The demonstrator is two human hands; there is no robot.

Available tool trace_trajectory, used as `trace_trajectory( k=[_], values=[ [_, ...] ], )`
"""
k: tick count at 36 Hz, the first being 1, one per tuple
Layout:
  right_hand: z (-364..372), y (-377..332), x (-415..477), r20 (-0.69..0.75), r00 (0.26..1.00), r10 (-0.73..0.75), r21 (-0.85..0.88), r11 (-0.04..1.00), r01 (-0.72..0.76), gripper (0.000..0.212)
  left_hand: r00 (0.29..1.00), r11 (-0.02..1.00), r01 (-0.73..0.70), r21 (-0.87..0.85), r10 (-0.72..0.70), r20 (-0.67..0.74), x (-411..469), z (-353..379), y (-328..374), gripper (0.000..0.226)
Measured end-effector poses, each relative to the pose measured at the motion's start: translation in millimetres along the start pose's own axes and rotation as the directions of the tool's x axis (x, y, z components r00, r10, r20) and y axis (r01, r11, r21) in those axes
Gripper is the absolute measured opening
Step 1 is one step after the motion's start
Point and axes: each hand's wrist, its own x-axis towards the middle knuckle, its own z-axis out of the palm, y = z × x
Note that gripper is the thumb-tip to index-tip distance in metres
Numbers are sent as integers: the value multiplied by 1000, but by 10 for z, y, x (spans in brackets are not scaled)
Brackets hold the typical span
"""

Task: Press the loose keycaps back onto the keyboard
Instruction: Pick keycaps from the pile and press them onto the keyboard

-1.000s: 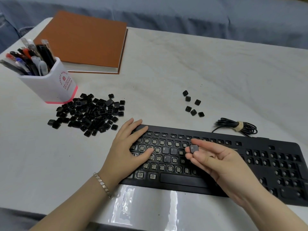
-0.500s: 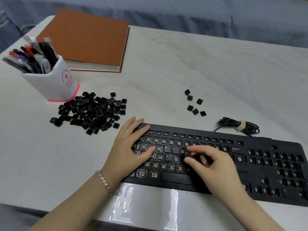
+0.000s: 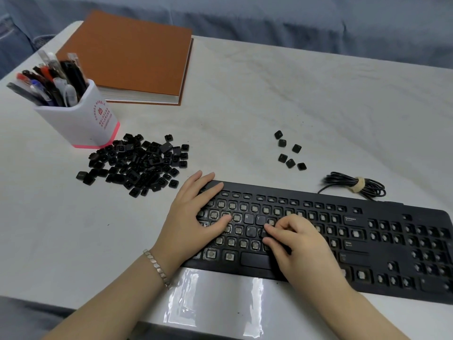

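Head view: our R hand [image 3: 301,246] pinches a keycap [image 3: 264,232] btw thumb & index, on the keyboard [image 3: 306,192]; L hand [image 3: 193,217] rests flat, fingers straight. Risk: off-centre push tilts it, won't seat.

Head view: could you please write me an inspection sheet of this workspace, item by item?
Surface: white marbled table, glossy patch at the near edge.
Job's things: black keyboard, most sockets bare; large pile of loose black keycaps beyond its left end; six separate black keycaps behind it.
Clutter: white pen holder full of pens; closed orange-brown book.
Grippers: left hand lies flat on the keyboard's left end; right hand pinches one black keycap with its fingers on the middle rows.
Cables: coiled black cable, tied with a pale strap, behind the keyboard.
Surroundings: blue-grey fabric beyond the table.
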Motion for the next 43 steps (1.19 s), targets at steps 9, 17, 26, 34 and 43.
trace_trajectory(
  k=[9,17,26,34,43],
  values=[
    [-11,14,19,35,997,-76,-16,997,76,16,1000,1000,-3,7,3,-2,9,5,-6,55],
    [-38,96,47,72,997,-4,222,975,-12,20,1000,1000,-1,10,1,-2,9,0,-3,55],
    [0,45,47,25,999,-25,143,989,21,17,1000,1000,9,15,-9,4,10,0,7,56],
    [12,53,12,33,978,-204,-76,975,206,21,1000,1000,4,27,-5,8,11,0,7,55],
    [5,133,18,63,998,-24,246,969,8,16,1000,1000,2,22,-2,6,18,5,-3,55]
  ],
)
